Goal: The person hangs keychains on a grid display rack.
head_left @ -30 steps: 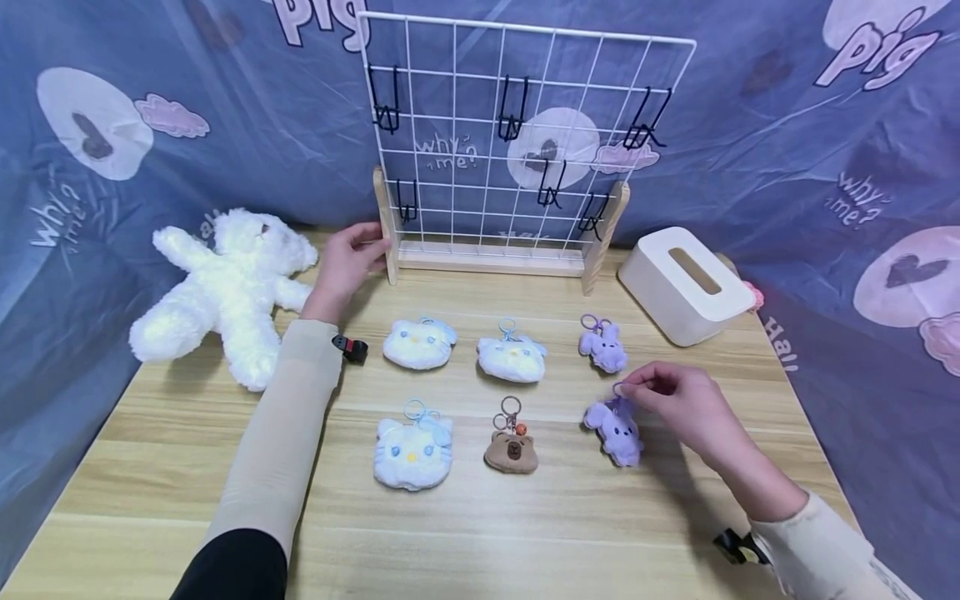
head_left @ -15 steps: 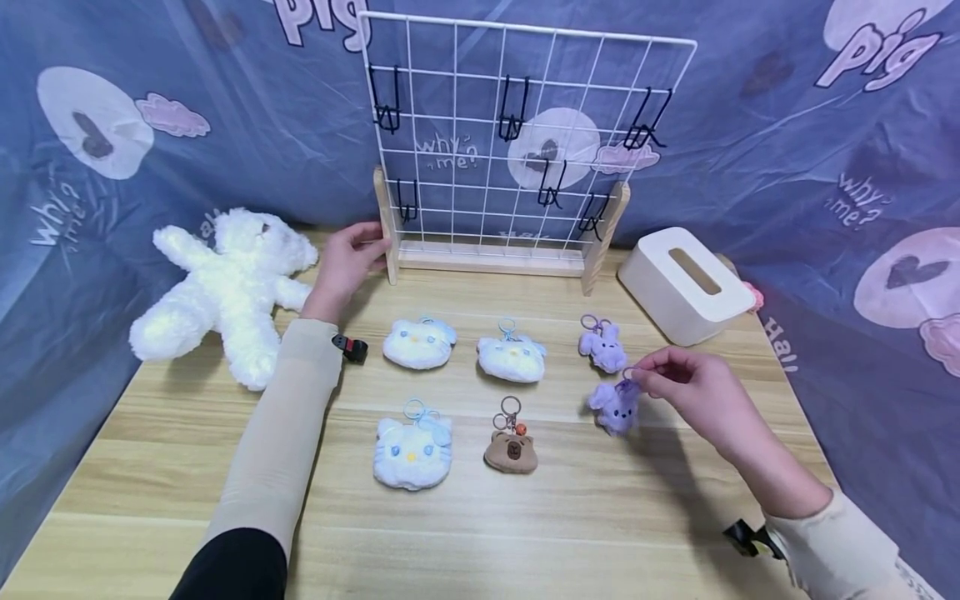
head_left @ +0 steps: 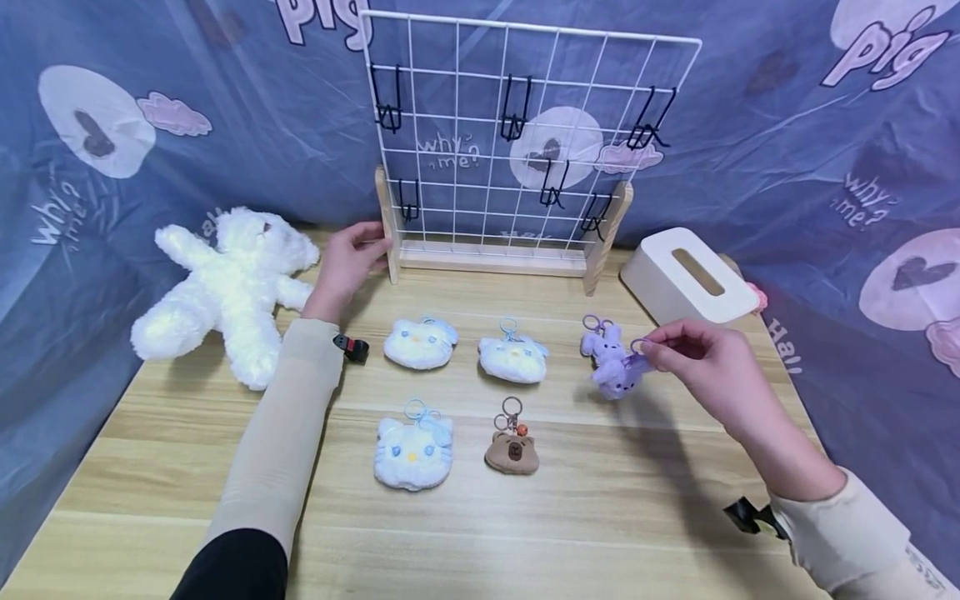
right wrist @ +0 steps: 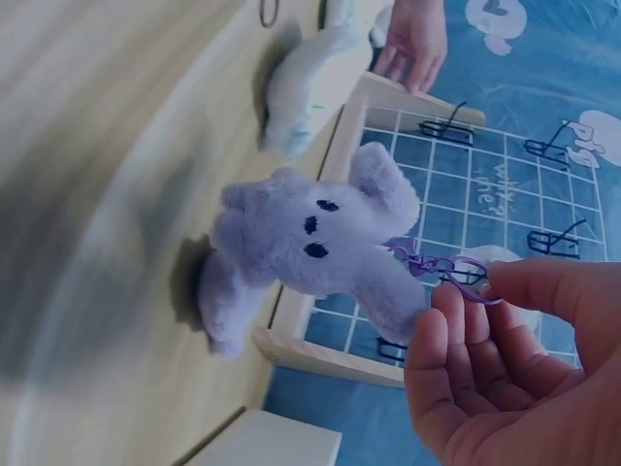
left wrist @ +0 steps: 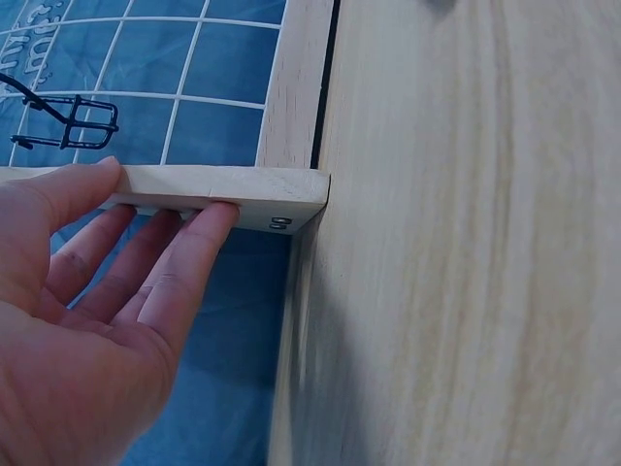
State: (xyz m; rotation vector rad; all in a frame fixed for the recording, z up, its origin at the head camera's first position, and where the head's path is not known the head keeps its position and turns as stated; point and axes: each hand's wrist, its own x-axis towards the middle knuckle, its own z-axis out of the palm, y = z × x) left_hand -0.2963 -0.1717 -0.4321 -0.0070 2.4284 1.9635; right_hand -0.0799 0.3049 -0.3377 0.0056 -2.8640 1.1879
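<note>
My right hand (head_left: 712, 367) pinches the purple key ring (right wrist: 473, 282) of a purple plush keychain (right wrist: 315, 228), long-eared with a dark-eyed face, which hangs above the table. In the head view it partly covers a second purple plush keychain (head_left: 596, 342) lying behind it. My left hand (head_left: 345, 265) grips the left wooden post (left wrist: 223, 184) of a white wire grid rack (head_left: 495, 261), thumb on one side and fingers on the other. Black hooks (head_left: 514, 112) are fixed on the grid. White cat-face keychains (head_left: 413, 454) and a brown capybara keychain (head_left: 512, 454) lie on the table.
A white fluffy plush toy (head_left: 236, 287) lies left, beside my left forearm. At the right stands a white tissue box (head_left: 660, 283), close behind my right hand. A blue printed cloth (head_left: 262, 125) hangs behind the rack and around the wooden table (head_left: 450, 542).
My right hand has lifted the purple plush keychain off the table and carried it away from me, toward the second purple one. My left hand stays on the rack post.
</note>
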